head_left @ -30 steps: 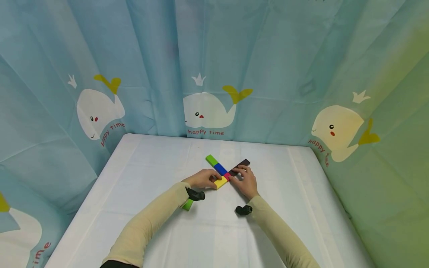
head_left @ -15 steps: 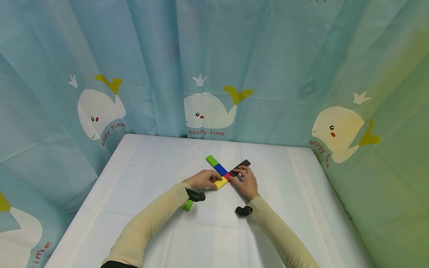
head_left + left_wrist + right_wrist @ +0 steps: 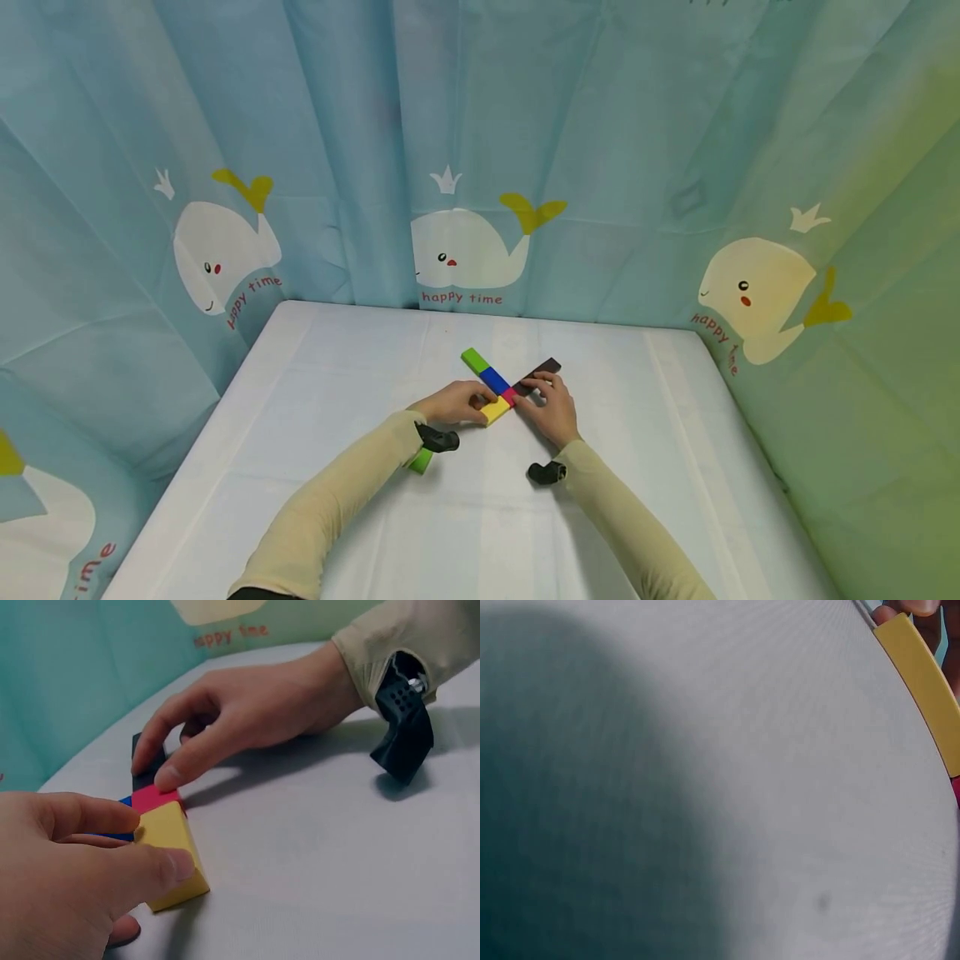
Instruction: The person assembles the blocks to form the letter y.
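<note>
My left hand (image 3: 452, 401) pinches a yellow block (image 3: 171, 834) between thumb and fingers, the block lying flat on the table. Its far end meets a red block (image 3: 156, 799), the corner of an angled row. From the red block, a blue block (image 3: 493, 380) and a green block (image 3: 473, 360) run to the far left, while a black block (image 3: 542, 368) points to the far right. My right hand (image 3: 555, 412) holds the black block, fingertips on its far side and thumb beside the red block. In the right wrist view the yellow block (image 3: 922, 686) shows at the right edge.
Another green block (image 3: 422, 460) lies partly under my left wrist. The white table (image 3: 637, 467) is bordered by blue curtains (image 3: 637, 167) at the back and sides. A black wrist strap piece (image 3: 546, 472) hangs from my right sleeve, another (image 3: 438, 437) from the left.
</note>
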Action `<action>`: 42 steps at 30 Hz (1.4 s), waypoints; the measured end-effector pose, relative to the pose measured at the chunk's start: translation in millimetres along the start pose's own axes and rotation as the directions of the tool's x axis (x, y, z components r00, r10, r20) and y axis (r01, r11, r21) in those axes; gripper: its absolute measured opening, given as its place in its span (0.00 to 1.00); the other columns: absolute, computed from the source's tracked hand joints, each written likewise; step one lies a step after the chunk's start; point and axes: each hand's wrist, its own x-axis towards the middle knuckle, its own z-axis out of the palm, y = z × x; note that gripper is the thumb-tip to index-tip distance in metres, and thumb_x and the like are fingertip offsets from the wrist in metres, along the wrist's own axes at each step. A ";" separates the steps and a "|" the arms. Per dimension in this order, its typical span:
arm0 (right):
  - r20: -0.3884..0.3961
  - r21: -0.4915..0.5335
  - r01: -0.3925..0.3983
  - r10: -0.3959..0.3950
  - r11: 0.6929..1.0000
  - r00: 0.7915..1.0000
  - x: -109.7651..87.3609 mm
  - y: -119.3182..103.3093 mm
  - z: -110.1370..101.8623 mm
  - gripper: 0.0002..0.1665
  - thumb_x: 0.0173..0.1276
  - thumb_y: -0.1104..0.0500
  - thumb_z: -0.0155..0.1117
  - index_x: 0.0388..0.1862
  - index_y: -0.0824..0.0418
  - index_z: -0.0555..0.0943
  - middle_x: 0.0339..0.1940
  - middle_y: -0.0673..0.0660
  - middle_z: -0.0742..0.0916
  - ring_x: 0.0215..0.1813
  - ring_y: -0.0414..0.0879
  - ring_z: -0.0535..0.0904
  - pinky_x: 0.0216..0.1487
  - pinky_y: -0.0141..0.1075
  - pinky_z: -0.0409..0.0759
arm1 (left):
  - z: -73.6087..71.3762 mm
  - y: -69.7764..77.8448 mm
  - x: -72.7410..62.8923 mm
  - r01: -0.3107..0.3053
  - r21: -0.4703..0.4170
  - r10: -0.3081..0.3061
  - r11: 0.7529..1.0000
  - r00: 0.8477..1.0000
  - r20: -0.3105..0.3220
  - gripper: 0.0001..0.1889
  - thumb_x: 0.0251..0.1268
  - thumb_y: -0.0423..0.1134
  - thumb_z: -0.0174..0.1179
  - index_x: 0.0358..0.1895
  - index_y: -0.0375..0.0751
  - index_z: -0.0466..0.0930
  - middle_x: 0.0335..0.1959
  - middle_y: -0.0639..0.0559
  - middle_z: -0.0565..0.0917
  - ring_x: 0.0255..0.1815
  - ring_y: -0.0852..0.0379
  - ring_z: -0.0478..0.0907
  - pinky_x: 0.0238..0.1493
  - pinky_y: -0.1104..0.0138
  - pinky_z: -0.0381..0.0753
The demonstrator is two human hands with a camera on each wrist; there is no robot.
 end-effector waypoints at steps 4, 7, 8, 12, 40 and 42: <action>0.005 0.001 -0.004 0.004 1.000 1.000 -1.6 -0.5 -0.3 0.23 0.62 0.47 0.72 0.53 0.56 0.84 0.62 0.60 0.75 0.52 0.56 0.76 0.56 0.53 0.70 | -3.0 2.5 -7.5 -0.003 0.012 0.003 1.000 1.000 -0.002 0.23 0.64 0.40 0.66 0.62 0.41 0.77 0.55 0.49 0.79 0.46 0.59 0.76 0.51 0.66 0.76; 0.009 0.000 -0.012 0.012 1.000 1.000 -2.7 -0.7 -0.8 0.24 0.62 0.47 0.72 0.53 0.56 0.84 0.62 0.60 0.75 0.52 0.56 0.76 0.56 0.54 0.68 | -7.5 3.9 -19.6 -0.005 0.040 0.005 0.999 1.000 0.007 0.23 0.66 0.41 0.64 0.63 0.41 0.76 0.57 0.49 0.78 0.51 0.56 0.77 0.55 0.63 0.75; 0.011 -0.005 -0.014 0.014 1.000 1.000 -2.8 -0.6 -1.0 0.24 0.62 0.47 0.72 0.53 0.56 0.84 0.62 0.59 0.75 0.52 0.56 0.77 0.56 0.54 0.68 | -9.5 3.8 -24.2 -0.009 0.053 0.009 0.999 1.000 0.011 0.23 0.66 0.42 0.64 0.62 0.41 0.76 0.57 0.48 0.78 0.52 0.54 0.76 0.56 0.62 0.75; 0.005 -0.004 -0.015 0.015 1.000 1.000 -2.2 0.2 -1.5 0.23 0.61 0.47 0.72 0.53 0.55 0.84 0.63 0.59 0.75 0.51 0.56 0.77 0.56 0.54 0.68 | -19.7 0.1 -43.8 -0.020 0.134 0.014 0.991 0.999 0.039 0.22 0.67 0.43 0.63 0.62 0.41 0.77 0.58 0.48 0.77 0.58 0.52 0.74 0.61 0.58 0.72; 0.006 0.007 -0.008 0.008 1.000 1.000 -0.5 0.2 -0.4 0.24 0.61 0.46 0.73 0.54 0.55 0.84 0.62 0.59 0.75 0.52 0.55 0.77 0.56 0.54 0.66 | 1.7 -13.2 -121.5 -0.027 0.082 0.016 0.996 0.990 0.138 0.36 0.56 0.38 0.72 0.69 0.42 0.69 0.61 0.51 0.63 0.52 0.56 0.70 0.53 0.65 0.74; 0.001 0.005 -0.005 0.005 1.000 1.000 -0.2 0.3 0.2 0.24 0.61 0.47 0.73 0.53 0.55 0.84 0.62 0.59 0.75 0.51 0.55 0.77 0.56 0.54 0.67 | 2.5 -12.6 -121.3 -0.038 0.081 0.026 0.996 0.989 0.144 0.35 0.56 0.36 0.72 0.69 0.42 0.69 0.61 0.52 0.63 0.52 0.57 0.71 0.52 0.66 0.74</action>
